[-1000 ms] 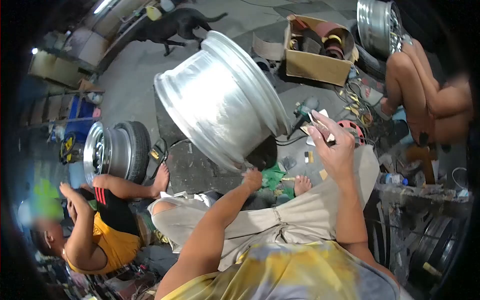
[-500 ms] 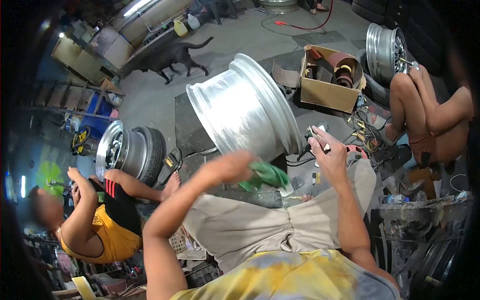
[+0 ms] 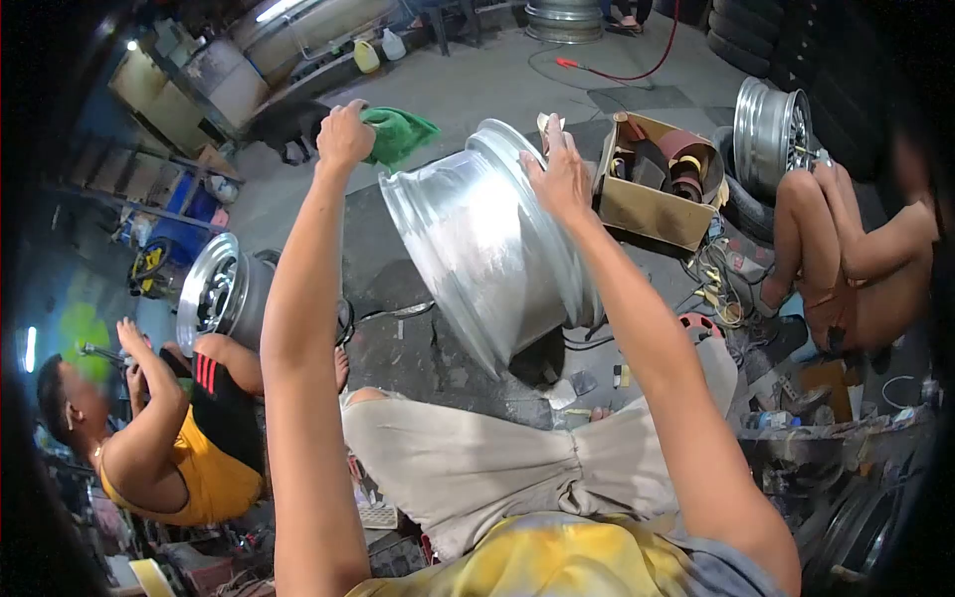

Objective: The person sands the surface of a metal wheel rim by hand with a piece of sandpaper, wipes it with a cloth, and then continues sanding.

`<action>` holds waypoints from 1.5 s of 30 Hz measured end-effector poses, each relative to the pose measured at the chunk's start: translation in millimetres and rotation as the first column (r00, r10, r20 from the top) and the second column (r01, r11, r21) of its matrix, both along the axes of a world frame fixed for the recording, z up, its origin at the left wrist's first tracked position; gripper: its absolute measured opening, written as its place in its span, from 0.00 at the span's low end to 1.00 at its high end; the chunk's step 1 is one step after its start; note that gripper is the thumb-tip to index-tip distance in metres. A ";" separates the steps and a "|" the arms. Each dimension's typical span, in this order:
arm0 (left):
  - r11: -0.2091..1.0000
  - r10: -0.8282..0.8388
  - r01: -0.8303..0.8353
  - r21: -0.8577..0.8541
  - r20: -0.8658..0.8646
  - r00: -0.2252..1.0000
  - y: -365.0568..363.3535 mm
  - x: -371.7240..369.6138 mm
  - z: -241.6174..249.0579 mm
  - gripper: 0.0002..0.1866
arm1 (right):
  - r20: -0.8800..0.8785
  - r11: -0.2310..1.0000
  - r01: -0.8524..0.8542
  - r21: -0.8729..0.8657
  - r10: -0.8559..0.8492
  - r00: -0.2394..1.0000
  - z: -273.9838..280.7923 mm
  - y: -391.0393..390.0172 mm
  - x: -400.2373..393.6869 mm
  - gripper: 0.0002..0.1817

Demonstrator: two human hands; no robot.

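Note:
A bare silver wheel rim (image 3: 487,249) stands tilted on the dark floor mat in front of my knees. My left hand (image 3: 345,134) is raised above the rim's far left edge, fist closed on a green rag (image 3: 398,132). My right hand (image 3: 559,171) lies on the rim's upper right lip, pinching a small pale piece of sandpaper (image 3: 548,123) against the metal.
A cardboard box (image 3: 652,179) of sanding rolls sits right of the rim. A seated person (image 3: 856,249) works another rim (image 3: 771,124) at right. At left a person in a yellow shirt (image 3: 169,438) faces a tyred wheel (image 3: 219,294). Cables and tools litter the floor.
My left hand picked the green rag off the floor and swung it up over the rim. My right hand moved from beside my knee up onto the rim's lip.

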State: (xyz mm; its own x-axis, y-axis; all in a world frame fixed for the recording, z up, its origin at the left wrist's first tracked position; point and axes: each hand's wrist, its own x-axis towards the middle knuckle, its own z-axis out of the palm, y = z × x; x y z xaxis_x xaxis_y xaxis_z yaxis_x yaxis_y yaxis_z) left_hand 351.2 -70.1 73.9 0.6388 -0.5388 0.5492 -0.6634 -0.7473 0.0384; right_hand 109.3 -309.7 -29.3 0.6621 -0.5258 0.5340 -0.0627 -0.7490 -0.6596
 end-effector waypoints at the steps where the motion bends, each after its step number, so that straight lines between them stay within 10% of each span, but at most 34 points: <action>1: 0.996 0.087 -0.087 -0.020 -0.006 0.996 -8.0 11.8 -13.7 0.22 | -0.021 1.000 0.021 -0.021 -0.021 1.000 -2.6 0.3 -1.1 0.40; 6: 0.956 -0.038 0.186 0.225 -0.535 0.844 -41.6 65.5 -84.5 0.23 | -0.044 0.999 -0.006 -0.046 0.004 0.999 -4.5 1.7 -8.4 0.37; 11: 0.918 0.317 0.074 0.389 -0.834 0.452 -66.4 10.4 -69.9 0.40 | -0.047 1.000 0.007 -0.020 -0.008 0.999 -3.2 4.2 -12.0 0.33; 16: 0.924 0.282 0.096 0.370 -0.829 0.484 -54.2 1.8 -69.4 0.39 | -0.017 0.998 -0.046 0.033 0.047 0.999 -4.8 -5.0 1.1 0.32; 19: 0.813 -0.043 0.456 0.362 -0.743 0.668 -32.7 -32.5 -63.6 0.35 | -0.036 0.998 -0.056 0.016 0.057 0.998 -3.2 -9.6 12.0 0.31; 23: 0.871 -0.280 0.256 0.418 -0.005 0.960 -6.8 -154.2 -103.4 0.32 | -0.040 0.998 -0.061 0.010 0.062 0.997 -11.9 -14.6 21.3 0.31; 27: 0.882 -0.296 0.253 0.397 0.050 0.954 7.4 -274.5 -133.5 0.33 | -0.049 0.996 -0.022 0.083 0.026 0.998 -6.1 -9.4 9.1 0.34; 31: 0.418 -0.559 0.307 0.855 -0.024 0.829 46.1 -354.3 -204.8 0.29 | -0.063 0.994 -0.009 0.112 0.016 0.998 -4.9 -6.2 -6.9 0.35; 35: 0.362 -0.554 0.294 0.885 -0.049 0.831 60.4 -354.8 -205.7 0.30 | -0.084 0.997 -0.036 0.068 0.041 0.996 -17.4 -9.2 -9.1 0.32; 41: 0.825 -0.423 0.406 0.394 -0.048 0.905 27.1 -230.9 -103.0 0.26 | -0.142 0.990 -0.066 0.127 0.084 0.986 -14.9 -10.8 -5.5 0.32; 45: 0.917 0.142 0.052 0.395 -0.444 0.885 -2.4 -112.4 -47.6 0.23 | 0.013 0.990 -0.035 0.137 0.034 0.999 -15.9 -10.2 -5.6 0.36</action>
